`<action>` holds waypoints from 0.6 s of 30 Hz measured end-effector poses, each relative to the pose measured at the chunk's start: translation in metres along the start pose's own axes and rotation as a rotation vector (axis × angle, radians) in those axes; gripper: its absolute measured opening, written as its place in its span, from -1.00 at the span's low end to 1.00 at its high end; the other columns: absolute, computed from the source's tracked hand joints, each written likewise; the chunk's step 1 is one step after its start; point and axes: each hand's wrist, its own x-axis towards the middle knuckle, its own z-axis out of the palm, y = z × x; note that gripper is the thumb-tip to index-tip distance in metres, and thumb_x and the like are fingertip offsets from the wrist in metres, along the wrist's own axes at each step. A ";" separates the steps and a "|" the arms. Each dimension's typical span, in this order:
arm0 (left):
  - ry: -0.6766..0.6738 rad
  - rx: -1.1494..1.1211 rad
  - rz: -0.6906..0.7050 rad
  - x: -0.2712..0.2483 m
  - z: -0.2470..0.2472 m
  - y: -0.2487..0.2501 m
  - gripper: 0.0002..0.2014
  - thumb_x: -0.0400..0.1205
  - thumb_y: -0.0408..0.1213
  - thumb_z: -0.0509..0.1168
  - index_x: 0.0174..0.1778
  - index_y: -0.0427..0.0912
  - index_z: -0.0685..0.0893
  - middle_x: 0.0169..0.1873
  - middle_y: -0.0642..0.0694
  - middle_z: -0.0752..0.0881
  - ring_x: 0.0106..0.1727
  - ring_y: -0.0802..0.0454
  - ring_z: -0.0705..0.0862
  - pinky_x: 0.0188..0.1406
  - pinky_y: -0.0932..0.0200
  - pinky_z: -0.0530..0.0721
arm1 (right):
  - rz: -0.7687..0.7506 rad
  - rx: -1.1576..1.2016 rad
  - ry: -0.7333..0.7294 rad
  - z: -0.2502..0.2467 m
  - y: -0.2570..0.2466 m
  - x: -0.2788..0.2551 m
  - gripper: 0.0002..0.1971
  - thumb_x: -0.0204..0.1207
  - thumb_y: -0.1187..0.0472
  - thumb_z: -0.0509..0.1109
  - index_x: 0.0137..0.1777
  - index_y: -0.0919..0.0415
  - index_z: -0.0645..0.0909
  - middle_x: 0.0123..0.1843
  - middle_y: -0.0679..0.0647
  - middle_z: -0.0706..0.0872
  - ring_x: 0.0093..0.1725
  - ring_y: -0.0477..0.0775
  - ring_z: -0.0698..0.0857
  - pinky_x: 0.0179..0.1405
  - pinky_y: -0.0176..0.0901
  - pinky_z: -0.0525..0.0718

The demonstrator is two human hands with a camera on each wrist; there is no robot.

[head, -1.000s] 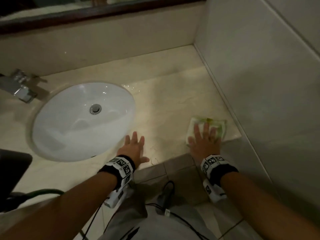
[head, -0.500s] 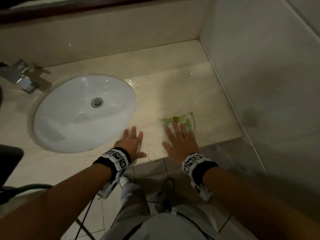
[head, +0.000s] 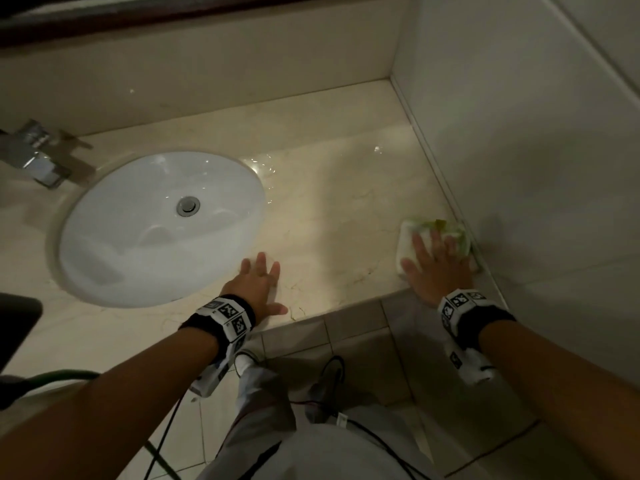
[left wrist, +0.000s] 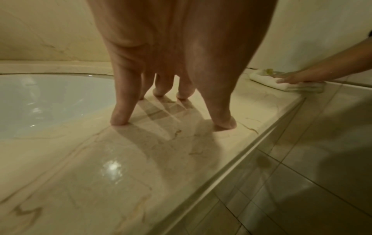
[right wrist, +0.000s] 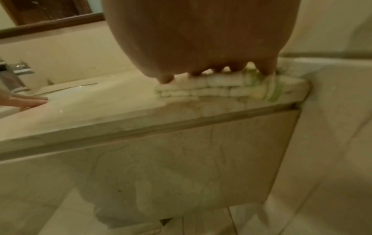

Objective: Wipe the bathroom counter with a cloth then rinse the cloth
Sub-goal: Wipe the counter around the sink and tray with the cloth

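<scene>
Pale marble counter (head: 346, 188), glossy, running from the left edge to the tiled side wall (head: 519, 133) on the right, backed by a low upstand under a dark wooden mirror frame (head: 138, 15). Wet sheen and droplets just right of the basin and nearer the back right corner. Oval white sink (head: 138, 230) sunk into the left half, drain (head: 188, 206) near its middle, chrome tap (head: 34, 157) at the back left edge. Grey-beige floor tiles (head: 356, 344) below the front edge, with dark cables and light trousers showing.

Folded cloth (head: 415, 237), white with a green and yellow pattern, lying flat at the front right corner of the counter, its right side against the wall, its near side just at the front edge; layered folds plain in the right wrist view (right wrist: 201, 89).

Right hand (head: 438, 268) laid flat on top of the cloth, fingers straight and slightly spread, pressing down, not curled round it; heel of the hand over the front edge. Marker band on that wrist.

Left hand (head: 258, 285) spread open on bare marble near the front edge, just right of the sink rim, holding nothing; fingertips (left wrist: 120, 119) and thumb planted on the stone with the palm arched above, as seen from the left wrist. Well apart from the cloth (left wrist: 281, 82), with bare counter between the two hands.
</scene>
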 end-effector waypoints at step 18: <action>-0.017 0.017 -0.007 -0.003 -0.004 0.001 -0.02 0.57 0.23 0.27 0.70 -0.07 -0.19 0.66 -0.19 -0.32 0.68 -0.29 -0.20 0.59 -0.19 0.19 | -0.349 -0.048 0.149 0.044 -0.070 -0.029 -0.37 0.62 -0.29 -0.22 0.69 -0.25 -0.13 0.73 -0.02 -0.19 0.72 0.20 -0.15 0.63 0.37 -0.02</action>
